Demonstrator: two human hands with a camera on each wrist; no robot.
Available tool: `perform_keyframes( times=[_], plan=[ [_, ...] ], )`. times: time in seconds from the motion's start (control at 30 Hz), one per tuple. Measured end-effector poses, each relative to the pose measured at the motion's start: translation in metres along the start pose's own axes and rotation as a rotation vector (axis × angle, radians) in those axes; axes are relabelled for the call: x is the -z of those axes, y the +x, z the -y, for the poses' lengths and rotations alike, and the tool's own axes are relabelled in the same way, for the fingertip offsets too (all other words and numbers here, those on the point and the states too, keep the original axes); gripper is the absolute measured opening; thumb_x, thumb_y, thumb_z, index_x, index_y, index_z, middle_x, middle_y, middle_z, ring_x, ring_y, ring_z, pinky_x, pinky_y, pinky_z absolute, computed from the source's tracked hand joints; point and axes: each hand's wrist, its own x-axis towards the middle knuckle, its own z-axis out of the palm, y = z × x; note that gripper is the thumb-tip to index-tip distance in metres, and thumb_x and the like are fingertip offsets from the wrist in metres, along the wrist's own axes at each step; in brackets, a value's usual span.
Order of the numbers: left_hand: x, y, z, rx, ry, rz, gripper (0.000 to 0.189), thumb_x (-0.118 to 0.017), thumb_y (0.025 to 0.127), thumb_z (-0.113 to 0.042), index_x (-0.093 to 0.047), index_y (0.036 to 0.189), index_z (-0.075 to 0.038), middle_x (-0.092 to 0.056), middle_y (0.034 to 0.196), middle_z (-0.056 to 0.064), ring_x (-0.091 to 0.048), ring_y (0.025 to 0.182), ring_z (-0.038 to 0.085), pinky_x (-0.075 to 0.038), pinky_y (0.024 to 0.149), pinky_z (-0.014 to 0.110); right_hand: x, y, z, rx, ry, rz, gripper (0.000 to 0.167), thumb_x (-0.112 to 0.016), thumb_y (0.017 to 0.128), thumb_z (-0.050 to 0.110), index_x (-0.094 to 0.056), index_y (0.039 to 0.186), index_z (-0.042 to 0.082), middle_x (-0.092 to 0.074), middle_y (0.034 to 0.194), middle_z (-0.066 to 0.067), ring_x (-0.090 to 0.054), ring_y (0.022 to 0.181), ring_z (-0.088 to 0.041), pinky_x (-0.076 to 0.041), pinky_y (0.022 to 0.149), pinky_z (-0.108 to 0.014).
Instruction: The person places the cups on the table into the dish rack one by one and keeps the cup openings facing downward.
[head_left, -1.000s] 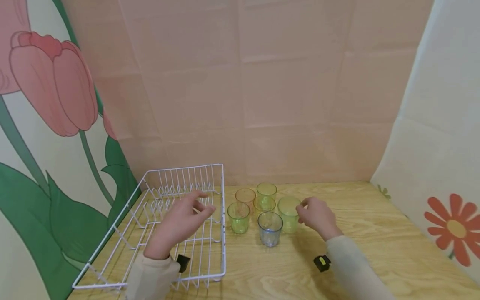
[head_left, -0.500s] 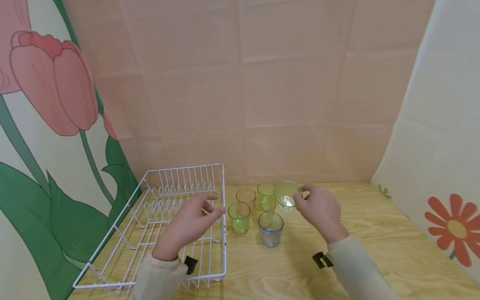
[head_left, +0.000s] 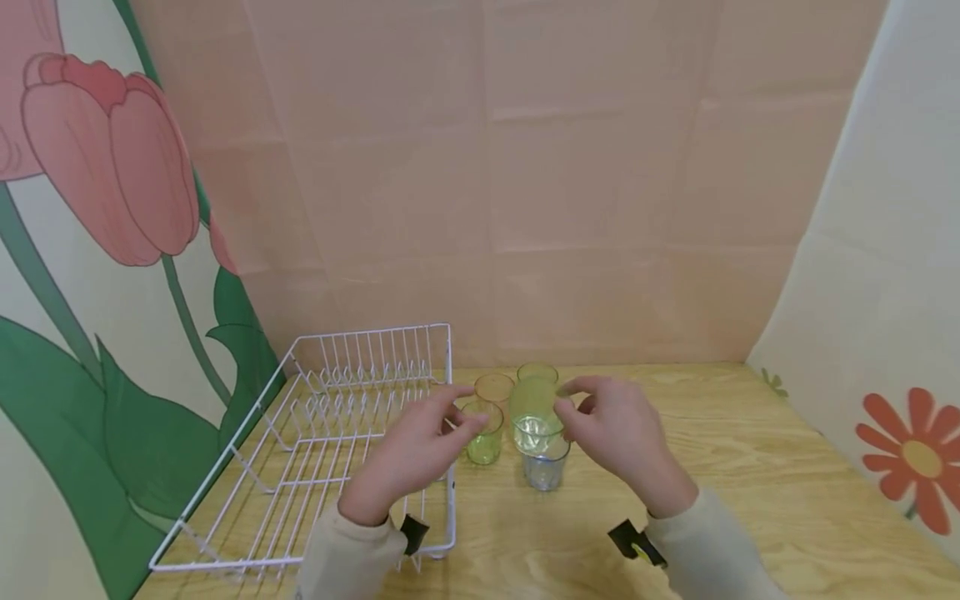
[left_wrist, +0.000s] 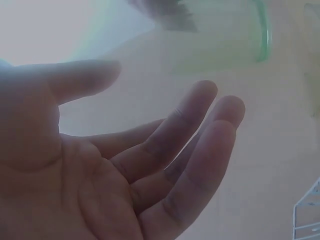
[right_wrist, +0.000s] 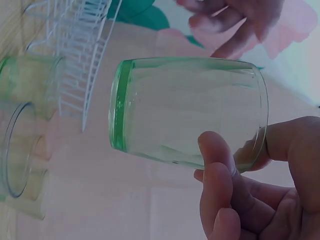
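My right hand (head_left: 611,425) pinches a clear, pale green drinking glass (head_left: 534,404) near its rim, thumb and fingers on the wall. It is held up over the other glasses, its thick green base (right_wrist: 121,105) towards them in the right wrist view. My left hand (head_left: 423,442) is held in the air over the right side of a white wire dish rack (head_left: 452,517), fingers loosely bent and apart with nothing between them. A light green glass (head_left: 483,450) stands just beyond its fingertips. From the left wrist, the held glass (left_wrist: 220,45) appears beyond the fingers.
A blue-rimmed glass (head_left: 543,473) stands on the wooden table (head_left: 540,550), partly behind the held glass. Farther back are an orange glass (head_left: 493,386) and a yellow-green glass (head_left: 537,372). A pink cloth backdrop (head_left: 600,208) rises behind the table.
My right hand has lifted the pale green glass off the table and carried it left over the others. My left hand has moved right, towards it.
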Motion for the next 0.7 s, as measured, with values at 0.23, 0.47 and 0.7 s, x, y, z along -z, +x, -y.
perform_keyframes(
  times=[0.23,0.47,0.7],
  plan=[
    [-0.007,0.003,-0.005,-0.016,-0.052,0.064,0.054,-0.049,0.104,-0.046,-0.051,0.143,-0.009,-0.073,0.099,0.001,-0.067,0.087,0.013,-0.054,0.075,0.034,-0.001,-0.011,0.018,0.044,0.052,0.016,0.035,-0.057,0.086,0.015,-0.072,0.115,0.005,-0.067,0.059,0.008,-0.053,0.04,-0.012,-0.03,0.038,-0.025],
    [-0.01,0.004,-0.006,-0.014,-0.082,0.082,0.054,-0.048,0.105,-0.044,-0.05,0.144,-0.007,-0.071,0.087,-0.002,-0.065,0.077,0.011,-0.053,0.068,0.031,-0.004,-0.014,0.02,0.08,0.052,-0.003,0.032,-0.057,0.086,0.013,-0.073,0.113,0.008,-0.067,0.059,0.01,-0.05,0.038,-0.012,-0.029,0.038,-0.024],
    [-0.011,0.005,-0.006,0.02,-0.084,0.097,0.054,-0.047,0.106,-0.042,-0.048,0.145,-0.006,-0.069,0.08,-0.006,-0.064,0.075,0.009,-0.053,0.066,0.031,-0.007,-0.014,0.021,0.123,0.074,0.004,0.029,-0.057,0.087,0.011,-0.072,0.112,0.007,-0.066,0.06,0.01,-0.049,0.039,-0.01,-0.031,0.039,-0.024]
  ],
)
